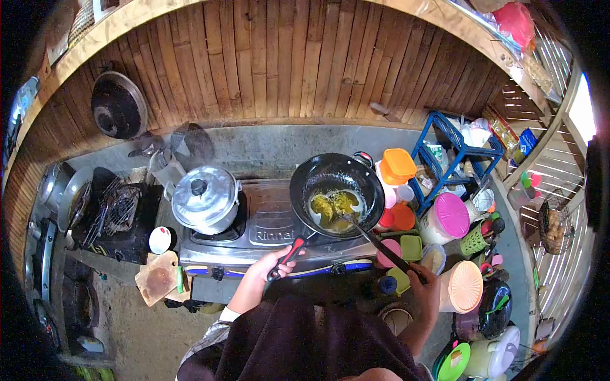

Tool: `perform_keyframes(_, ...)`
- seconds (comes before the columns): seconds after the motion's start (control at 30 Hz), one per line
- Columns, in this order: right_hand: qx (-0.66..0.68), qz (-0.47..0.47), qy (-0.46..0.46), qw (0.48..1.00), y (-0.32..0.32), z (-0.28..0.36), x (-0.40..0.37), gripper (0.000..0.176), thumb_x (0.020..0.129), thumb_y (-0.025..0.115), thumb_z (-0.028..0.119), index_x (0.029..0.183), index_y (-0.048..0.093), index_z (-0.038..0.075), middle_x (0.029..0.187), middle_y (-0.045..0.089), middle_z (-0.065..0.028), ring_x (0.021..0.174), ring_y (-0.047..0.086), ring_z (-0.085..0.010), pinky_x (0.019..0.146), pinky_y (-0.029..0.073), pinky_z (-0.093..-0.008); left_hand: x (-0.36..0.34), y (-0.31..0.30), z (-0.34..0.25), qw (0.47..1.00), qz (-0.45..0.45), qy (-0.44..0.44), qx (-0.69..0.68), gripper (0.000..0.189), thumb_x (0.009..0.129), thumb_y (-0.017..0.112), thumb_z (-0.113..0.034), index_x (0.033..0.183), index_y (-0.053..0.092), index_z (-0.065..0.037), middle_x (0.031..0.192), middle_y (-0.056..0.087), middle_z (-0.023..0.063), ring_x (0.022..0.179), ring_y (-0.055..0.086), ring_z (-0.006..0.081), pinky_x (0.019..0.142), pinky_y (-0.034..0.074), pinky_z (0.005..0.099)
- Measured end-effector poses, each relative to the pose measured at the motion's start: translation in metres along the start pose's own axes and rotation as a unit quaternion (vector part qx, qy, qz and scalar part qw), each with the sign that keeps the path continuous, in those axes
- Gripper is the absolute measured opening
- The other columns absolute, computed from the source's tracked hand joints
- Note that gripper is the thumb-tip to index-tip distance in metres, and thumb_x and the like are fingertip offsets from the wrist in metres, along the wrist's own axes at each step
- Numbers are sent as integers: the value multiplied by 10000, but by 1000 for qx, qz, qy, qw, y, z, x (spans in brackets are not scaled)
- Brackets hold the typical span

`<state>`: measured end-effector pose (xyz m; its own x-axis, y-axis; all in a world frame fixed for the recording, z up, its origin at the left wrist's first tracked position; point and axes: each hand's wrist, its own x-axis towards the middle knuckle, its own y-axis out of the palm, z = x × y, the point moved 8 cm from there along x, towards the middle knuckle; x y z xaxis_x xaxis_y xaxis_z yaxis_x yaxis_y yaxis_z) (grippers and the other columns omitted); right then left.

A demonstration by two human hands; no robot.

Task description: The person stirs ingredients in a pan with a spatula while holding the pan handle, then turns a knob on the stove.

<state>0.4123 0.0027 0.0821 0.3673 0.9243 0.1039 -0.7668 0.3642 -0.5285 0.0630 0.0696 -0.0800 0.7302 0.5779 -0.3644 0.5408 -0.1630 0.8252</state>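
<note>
My left hand [270, 267] is wrapped round the red and black handle [291, 254] of a black wok [305, 190], which sits on the right side of the gas stove [267, 216]. Inside the wok are shallow oil and yellowish food [335, 204]. My right hand [424, 289] grips the dark handle of a spatula [387, 251], whose tip rests in the wok beside the food. A lidded silver pot [206, 197] stands on the left burner.
Left of the stove lie a cutting board [155, 279] with a green-handled knife [180, 279], a small bowl [160, 240] and a grill rack [121, 213]. Colourful containers [398, 166] and a blue rack [454, 136] crowd the right side. A bamboo wall [273, 63] rises behind.
</note>
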Motion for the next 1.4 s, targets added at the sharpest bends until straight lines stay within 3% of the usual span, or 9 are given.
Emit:
perform_keyframes(0.43,7,40,-16,999,18,16,14,253,781,646,103,1005,631,-16,767,614,-57,687,527,-108,638,436,-264,-10,8,-7,983,-102,34,148,336,966,344,-370,1154,462,-118,668,445,-6,470,354,43,424,307,191)
perform_keyframes(0.53,12,106,-40,993,48,14,22,326,786,658,156,1085,602,39,962,636,-165,942,600,-275,858,433,-341,-8,0,-6,977,-134,29,161,323,965,345,-368,1150,469,-134,633,426,-17,460,337,37,408,286,189)
perform_keyframes(0.63,-18,90,-191,977,82,-3,30,398,782,634,84,1153,522,-2,922,622,-133,895,586,-176,794,450,-301,-13,9,-9,967,-160,28,195,356,966,329,-382,1153,480,-120,619,416,-20,454,330,42,402,281,195)
perform_keyframes(0.83,39,126,-224,966,127,-7,25,473,776,643,63,1210,468,-3,1011,577,-129,929,551,-197,825,426,-306,-9,-3,-7,958,-186,25,216,368,966,328,-387,1189,460,-125,597,402,-19,439,321,48,386,289,202)
perform_keyframes(0.9,83,147,-155,973,131,-15,27,454,772,627,69,1198,473,33,1150,522,-224,1101,486,-350,957,357,-388,-10,-3,-7,955,-197,17,223,375,966,324,-395,1192,460,-129,590,396,-23,438,317,49,386,291,201)
perform_keyframes(1.1,124,-21,-242,962,72,10,28,323,735,699,98,1033,589,42,959,597,-134,888,575,-254,819,445,-336,-10,-5,-7,948,-209,6,239,374,970,302,-395,1187,447,-128,606,400,-24,437,311,47,391,288,204)
perform_keyframes(1.2,229,4,-73,971,56,-16,36,255,743,704,87,979,622,38,933,627,-81,872,581,-181,814,443,-300,-11,-4,-9,944,-219,13,248,346,973,293,-388,1140,445,-126,605,402,-20,436,312,49,393,287,204)
perform_keyframes(1.3,187,-66,-75,977,30,-16,30,190,748,705,89,910,642,11,885,646,-72,836,583,-140,794,447,-278,-10,-6,-9,942,-216,23,257,312,974,295,-379,1071,446,-123,599,403,-16,432,315,51,390,287,205)
perform_keyframes(1.4,156,-126,-144,969,12,2,19,75,803,636,35,852,627,-21,751,580,6,663,499,-64,595,389,-195,-9,-5,-9,942,-211,31,258,289,972,311,-371,1023,444,-119,594,404,-12,427,320,53,383,288,206)
